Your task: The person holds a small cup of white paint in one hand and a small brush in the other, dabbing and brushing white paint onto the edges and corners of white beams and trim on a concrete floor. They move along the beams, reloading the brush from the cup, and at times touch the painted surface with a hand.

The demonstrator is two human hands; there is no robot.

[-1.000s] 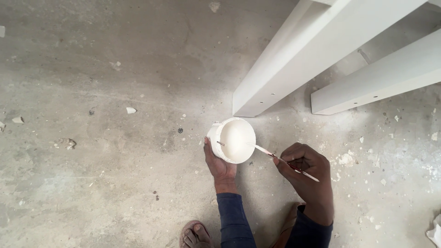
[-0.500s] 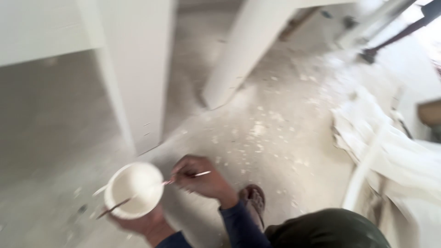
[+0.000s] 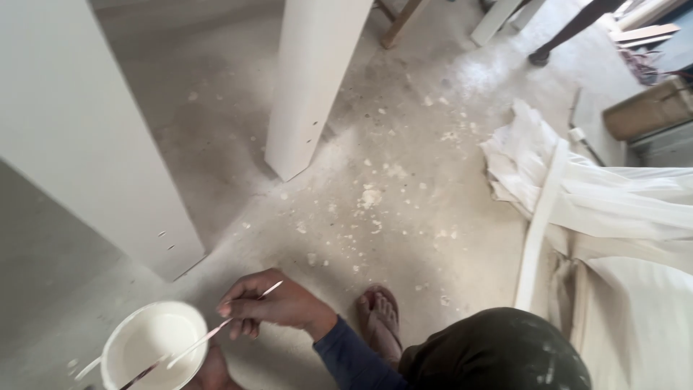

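Near the bottom left corner of the view, the right hand [image 3: 278, 307] pinches a thin, pale stick-like brush handle [image 3: 216, 334] between the thumb and the curled fingers. The long axis of the handle runs on a diagonal: its upper end points up and to the right, past the knuckles, and its lower end goes down and to the left, over the round white bowl of white paint [image 3: 154, 347]. The dark tip lies near the bowl's lower rim. The left hand [image 3: 211, 373] is under the bowl, mostly hidden, and seems to hold it from below; how its fingers are placed I cannot tell.

The surface is a grey concrete floor [image 3: 404, 217] with many white paint spots and small chips. A foot in a brown sandal [image 3: 379, 321] stands on it, just beside the blue sleeve [image 3: 350, 357].

Two tall white painted boards stand upright: a wide panel [image 3: 79, 144] at the left, near the bowl, and a narrower white post [image 3: 307, 83] in the middle, well apart from the hands. At the right lies a heap of crumpled white sheeting [image 3: 613, 209] with a long white strip of wood [image 3: 538, 224] resting on it. Another person's leg [image 3: 570, 29] shows at the top right.
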